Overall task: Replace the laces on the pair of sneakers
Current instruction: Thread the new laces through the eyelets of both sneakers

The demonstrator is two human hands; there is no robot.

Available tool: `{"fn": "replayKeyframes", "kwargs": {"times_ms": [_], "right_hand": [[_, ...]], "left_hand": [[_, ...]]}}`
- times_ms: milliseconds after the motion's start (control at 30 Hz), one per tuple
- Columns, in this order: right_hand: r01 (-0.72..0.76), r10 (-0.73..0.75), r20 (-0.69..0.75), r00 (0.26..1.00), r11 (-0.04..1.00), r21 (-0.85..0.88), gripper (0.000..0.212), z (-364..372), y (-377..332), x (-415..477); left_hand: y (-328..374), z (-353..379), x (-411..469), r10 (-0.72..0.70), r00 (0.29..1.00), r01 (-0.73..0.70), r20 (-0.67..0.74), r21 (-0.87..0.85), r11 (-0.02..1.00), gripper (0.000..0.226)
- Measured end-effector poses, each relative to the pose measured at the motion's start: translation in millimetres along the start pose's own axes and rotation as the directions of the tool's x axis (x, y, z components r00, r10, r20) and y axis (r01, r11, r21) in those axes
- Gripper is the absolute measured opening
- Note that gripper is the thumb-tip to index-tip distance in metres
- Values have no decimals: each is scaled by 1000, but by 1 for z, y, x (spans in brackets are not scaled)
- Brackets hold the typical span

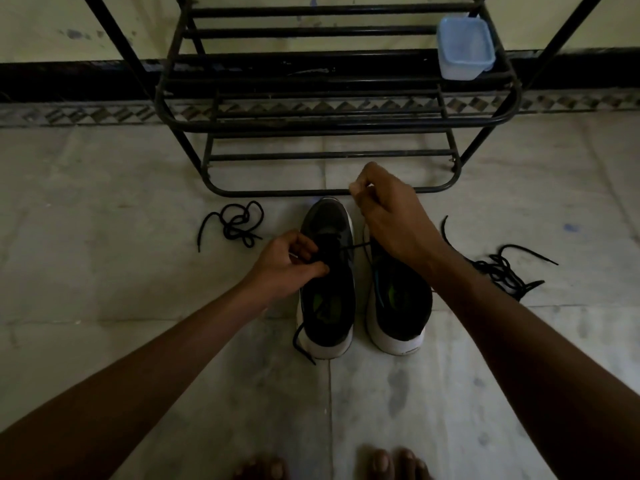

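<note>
Two dark sneakers with white soles stand side by side on the floor, toes away from me: the left sneaker (327,306) and the right sneaker (398,306). My left hand (287,265) pinches the black lace at the left sneaker's eyelets. My right hand (384,213) is raised above the right sneaker's toe and pinches the other end of that lace (356,245), pulled taut across. A loose lace tail (301,341) trails beside the left sneaker's heel.
A loose black lace (235,223) lies coiled on the floor to the left, and a pile of black laces (502,268) to the right. A black metal shoe rack (329,123) stands just beyond the sneakers, with a blue plastic container (464,50) on it. My bare toes (381,462) show at the bottom.
</note>
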State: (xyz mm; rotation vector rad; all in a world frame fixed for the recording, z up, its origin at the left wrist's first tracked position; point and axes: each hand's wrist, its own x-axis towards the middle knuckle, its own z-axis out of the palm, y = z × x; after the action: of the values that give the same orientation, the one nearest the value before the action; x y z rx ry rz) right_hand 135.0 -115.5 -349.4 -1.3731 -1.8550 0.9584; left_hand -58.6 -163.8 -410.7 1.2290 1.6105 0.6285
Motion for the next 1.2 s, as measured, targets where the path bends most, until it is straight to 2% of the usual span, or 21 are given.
{"fn": "replayKeyframes", "kwargs": {"times_ms": [33,100,167,233,300,400,467,533,600,667,767,867,933,1100,1200], "right_hand": [[52,-47,41,998,990,-128,21,-3,-2,2],[162,-84,207,975,905,-394,22,-5,-6,5],[189,44,374,926,805,-563,14,-5,-10,5],[183,160,441,883,747,-639,16,-1,-11,3],[172,178,460,870,764,-622,14,0,-12,1],[100,140,440,887,872,-479,10,-4,-20,0],[45,112,448,887,945,-325,9,-8,-29,-2],[9,79,496,864,985,-173,9,-12,-38,-5],[-34,68,558,827,997,-72,9,-17,-44,-7],[-149,127,608,784,989,-15,9,-22,-43,-8],[-324,314,570,759,942,-87,10,-21,-31,-7],[-326,444,423,789,888,-323,5,-13,-13,-4],[-329,491,385,782,849,-413,5,-10,-5,-4],[-328,525,412,745,825,-460,21,-5,-5,-6],[-312,454,318,832,858,-408,27,3,-6,-7]], "left_hand": [[0,0,0,4,1000,-4,1,-5,1000,28],[-1,-1,0,8,1000,-8,9,-22,1000,28],[-1,-1,-1,13,1000,-12,17,-28,1000,29],[-1,-1,-2,23,1000,-22,18,-32,999,31],[0,-2,-4,61,998,-61,21,-27,998,37],[0,-5,-10,274,960,-277,59,65,959,47],[3,-7,-15,386,917,-395,101,91,914,40],[6,-11,-18,417,902,-425,111,53,904,29],[6,-16,-16,426,901,-431,83,54,901,28],[6,-22,-14,424,904,-427,56,54,903,25],[6,-31,-17,414,904,-419,108,23,908,22],[5,-37,-24,397,886,-420,240,52,906,19],[4,-40,-26,373,876,-407,307,53,912,17],[5,-44,-29,376,862,-411,340,34,911,18],[5,-46,-29,399,863,-434,310,51,899,18]]}}
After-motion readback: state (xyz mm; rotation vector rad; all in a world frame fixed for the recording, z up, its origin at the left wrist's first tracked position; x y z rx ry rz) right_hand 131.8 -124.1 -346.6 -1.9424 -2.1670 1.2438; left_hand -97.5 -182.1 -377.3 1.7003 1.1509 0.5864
